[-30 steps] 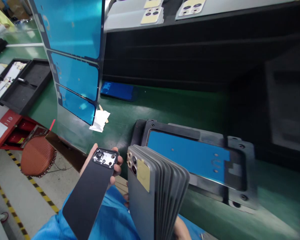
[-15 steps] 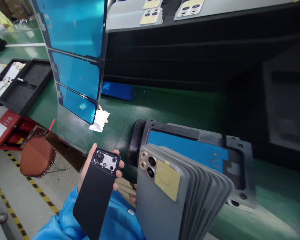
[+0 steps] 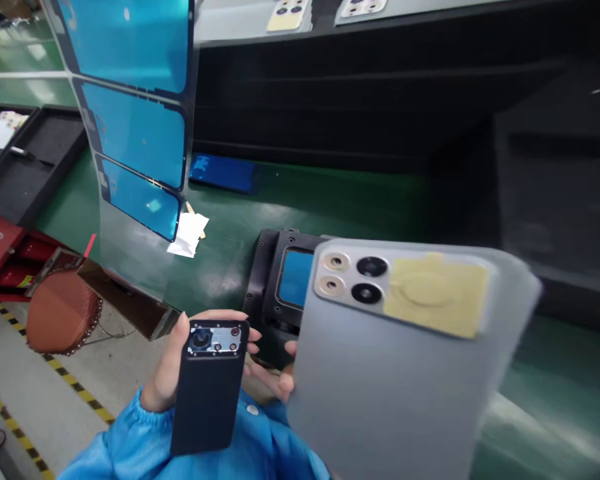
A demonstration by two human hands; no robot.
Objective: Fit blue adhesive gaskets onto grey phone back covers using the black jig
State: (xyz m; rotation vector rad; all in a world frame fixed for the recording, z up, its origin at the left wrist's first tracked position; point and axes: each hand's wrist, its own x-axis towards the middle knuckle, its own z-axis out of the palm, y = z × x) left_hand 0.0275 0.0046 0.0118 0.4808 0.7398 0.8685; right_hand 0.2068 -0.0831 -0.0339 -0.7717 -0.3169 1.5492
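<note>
**Left hand**: clasped round a black back cover, thumb on its left edge, fingers curled over its right. The cover stands nearly upright over the blue sleeve, camera plate uppermost. A second ago it lay slanted.

**Right hand**: mostly hidden. Only fingertips show, gripping the left edge of the grey back covers.

**Grey back covers:** a second ago fanned edge-on and low; now lifted and turned face-on, close to the lens, just right of the black cover. Only the front cover reads clearly. It bears a lens cluster and a yellow sticker. The right edge is blurred. The two parts now sit side by side at chest height.

**Black fixture**: on the green desk, holding a blue panel. It is now largely screened by the grey covers.

**Black tray**: on the desk at far left. Its far compartment holds white cards.

**Red bin**: below the desk edge. Its contents are indistinct.

**Also present:**
- a hanging strip of blue film
- a white paper scrap
- a blue piece lying flat on the desk
</note>
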